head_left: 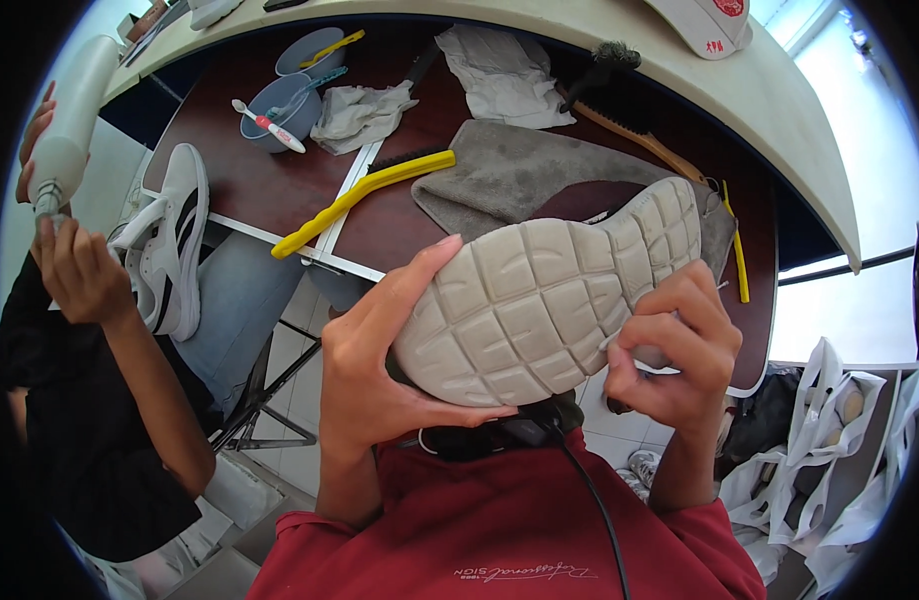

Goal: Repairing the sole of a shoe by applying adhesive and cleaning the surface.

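A shoe (525, 305) is held up in front of me, its off-white, grooved sole facing me and its upper mostly hidden behind. My left hand (365, 350) grips the wide end, with the thumb and fingers spread around its edges. At the sole's lower right edge, my right hand (680, 345) is closed in a pinch. A small white tip (608, 343) pokes out between those fingers, too small to name. Behind the shoe, a grey cloth (520, 165) lies on the dark red table (230, 85).
On the table are a yellow-handled brush (365, 195), a blue-grey bowl (270, 105) with a toothbrush (270, 127) across it, crumpled white paper (365, 115) and a wooden brush (635, 140). To my left, another person holds a bottle (75, 125) near a white-and-black shoe (185, 250). White bags (820, 430) stand at right.
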